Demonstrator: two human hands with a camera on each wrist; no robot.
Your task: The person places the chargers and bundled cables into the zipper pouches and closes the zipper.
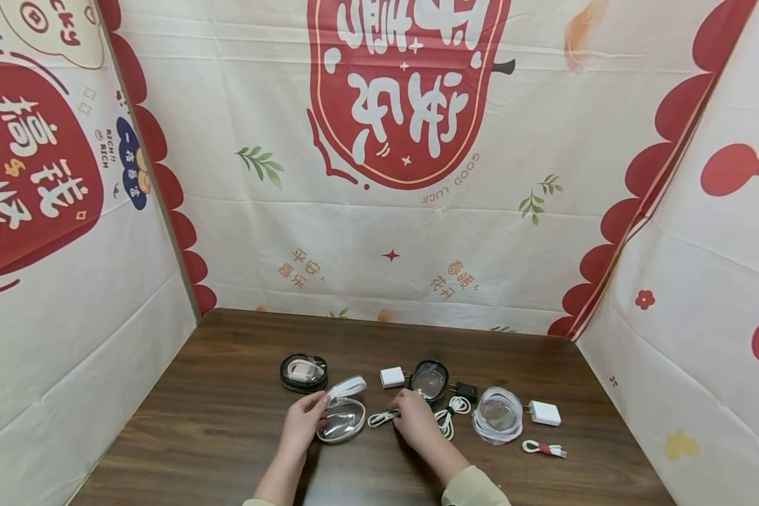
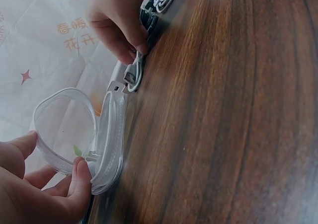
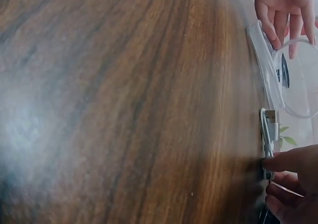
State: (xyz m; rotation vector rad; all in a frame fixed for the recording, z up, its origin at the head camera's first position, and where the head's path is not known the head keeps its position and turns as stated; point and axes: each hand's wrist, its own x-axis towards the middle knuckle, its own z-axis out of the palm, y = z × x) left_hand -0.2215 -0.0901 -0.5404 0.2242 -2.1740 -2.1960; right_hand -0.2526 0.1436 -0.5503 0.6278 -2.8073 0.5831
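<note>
My left hand (image 1: 305, 424) pinches the raised lid of a clear oval zip case (image 1: 343, 424) with white edging. In the left wrist view, the case (image 2: 110, 152) stands unzipped, with the thumb and fingers of the left hand (image 2: 47, 191) at its lid's rim. Just right of it, my right hand (image 1: 417, 419) pinches a bundled white USB cable (image 1: 382, 418) close to the tabletop. The cable's metal plug (image 3: 271, 116) points toward the case in the right wrist view, and the fingertips of the right hand (image 3: 293, 184) grip its far end.
Behind the left hand lies a black-edged case (image 1: 303, 372) holding a white item. Around the right hand are a white charger (image 1: 392, 377), an open black case (image 1: 429, 380), a black charger (image 1: 466, 391) and a white cable (image 1: 453, 414). Farther right are a round clear case (image 1: 498, 416), another white charger (image 1: 545, 413) and a red-tied cable (image 1: 544, 448).
</note>
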